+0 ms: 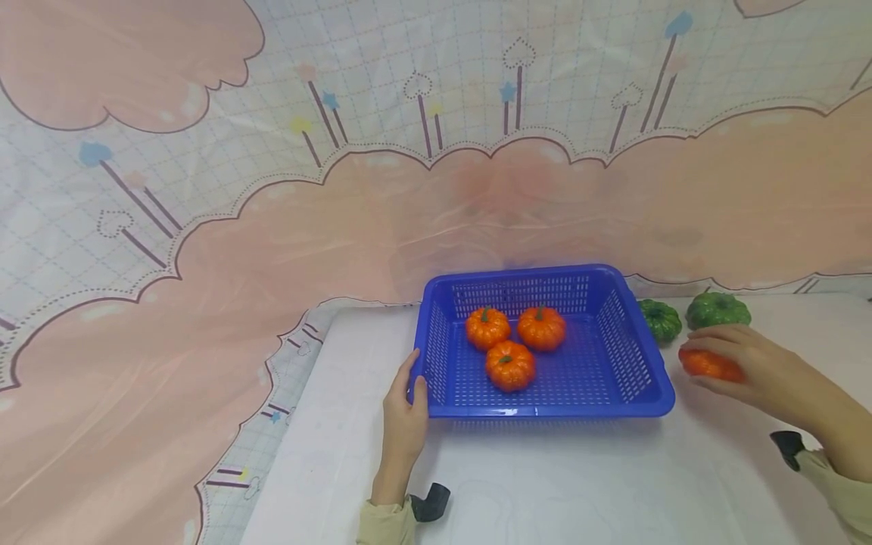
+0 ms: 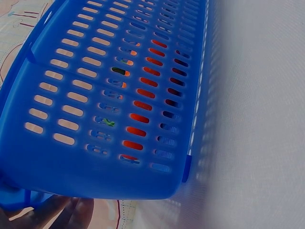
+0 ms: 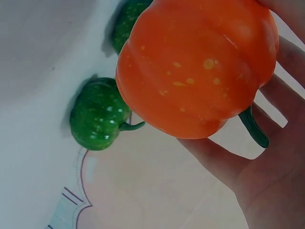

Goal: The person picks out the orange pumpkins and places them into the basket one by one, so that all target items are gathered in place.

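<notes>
At the left side of a blue plastic basket [image 1: 538, 410], my left hand [image 1: 403, 428] grips the rim near the front corner, thumb on the inner side. The left wrist view shows the basket's slotted wall [image 2: 95, 164] close up, with fingers at the lower left. Inside the basket sit three small orange pumpkins, one at the front [image 1: 510, 366] and two behind it [image 1: 487, 328]. To the right of the basket, my right hand [image 1: 756, 367] holds another orange pumpkin [image 3: 195, 67] with its fingers around the sides; its green stem points toward the palm.
Two green pumpkins stand beyond the right hand: one [image 1: 659, 321] close against the basket's right side, the other [image 1: 718, 311] farther right. The white table [image 1: 545, 484] meets a patterned pink-and-white cloth [image 1: 327, 227] behind the basket.
</notes>
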Tool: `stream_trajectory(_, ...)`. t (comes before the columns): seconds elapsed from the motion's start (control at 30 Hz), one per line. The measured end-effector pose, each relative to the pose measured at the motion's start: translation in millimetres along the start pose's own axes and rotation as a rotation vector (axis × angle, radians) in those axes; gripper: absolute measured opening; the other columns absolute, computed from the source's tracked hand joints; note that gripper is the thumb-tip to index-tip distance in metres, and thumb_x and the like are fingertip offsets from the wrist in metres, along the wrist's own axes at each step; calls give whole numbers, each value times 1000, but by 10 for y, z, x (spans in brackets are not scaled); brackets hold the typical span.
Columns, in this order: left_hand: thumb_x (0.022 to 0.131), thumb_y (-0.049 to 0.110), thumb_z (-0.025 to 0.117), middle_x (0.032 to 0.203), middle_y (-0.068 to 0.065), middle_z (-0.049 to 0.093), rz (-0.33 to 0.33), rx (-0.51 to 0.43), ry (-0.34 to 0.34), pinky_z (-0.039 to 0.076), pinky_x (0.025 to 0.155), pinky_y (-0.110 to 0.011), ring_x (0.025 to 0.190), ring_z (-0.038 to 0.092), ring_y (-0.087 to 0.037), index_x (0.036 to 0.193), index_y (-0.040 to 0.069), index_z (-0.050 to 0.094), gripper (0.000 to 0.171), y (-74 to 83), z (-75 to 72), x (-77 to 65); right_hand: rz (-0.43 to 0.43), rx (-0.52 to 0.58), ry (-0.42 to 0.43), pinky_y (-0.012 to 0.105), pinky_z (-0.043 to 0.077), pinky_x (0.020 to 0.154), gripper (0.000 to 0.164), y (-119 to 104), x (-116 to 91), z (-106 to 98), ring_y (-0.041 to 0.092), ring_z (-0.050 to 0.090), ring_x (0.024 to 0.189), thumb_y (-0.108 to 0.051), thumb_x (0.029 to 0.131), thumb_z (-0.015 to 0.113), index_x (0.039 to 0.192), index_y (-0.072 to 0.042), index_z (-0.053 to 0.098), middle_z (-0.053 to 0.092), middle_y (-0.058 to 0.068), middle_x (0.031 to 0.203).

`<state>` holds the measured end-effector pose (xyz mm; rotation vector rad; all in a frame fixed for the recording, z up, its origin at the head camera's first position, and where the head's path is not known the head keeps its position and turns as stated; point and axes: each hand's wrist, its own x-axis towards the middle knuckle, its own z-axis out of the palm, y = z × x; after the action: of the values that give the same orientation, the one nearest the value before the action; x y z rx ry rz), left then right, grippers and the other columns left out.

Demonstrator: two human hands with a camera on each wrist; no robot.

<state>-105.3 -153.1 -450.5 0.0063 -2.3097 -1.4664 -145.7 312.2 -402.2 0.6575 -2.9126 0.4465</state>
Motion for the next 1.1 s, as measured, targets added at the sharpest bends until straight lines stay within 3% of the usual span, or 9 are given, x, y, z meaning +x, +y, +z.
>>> stream_trajectory(0.2,102,7,48,150,-15,49,0,-6,-3,36,116,-48,141,42,-32,145,7,49,43,-6,-1,1,-60,-15,64,69,52,83,47,-71,15,-42,44,54,112,-20,74,87,114,-4,70,63,20,120)
stream_trajectory(0.6,103,8,48,150,-14,48,6,-13,-3,35,116,-48,142,42,-32,145,8,49,42,-22,-2,0,-86,6,79,69,48,88,37,-232,79,-125,36,51,116,-27,79,84,111,-14,73,64,12,119)
stream_trajectory(0.77,102,7,48,149,-15,49,7,-7,0,36,116,-47,141,42,-32,145,7,49,42,-10,-2,2,-136,0,125,65,50,86,37,-272,88,-147,32,52,115,-25,76,85,110,-14,73,65,9,117)
stream_trajectory(1.1,102,7,48,150,-15,48,6,-7,-1,35,116,-49,142,42,-33,145,7,49,43,-12,-5,-1,-168,-45,131,65,52,86,41,-337,114,-186,32,52,114,-22,74,86,111,-11,73,65,11,117)
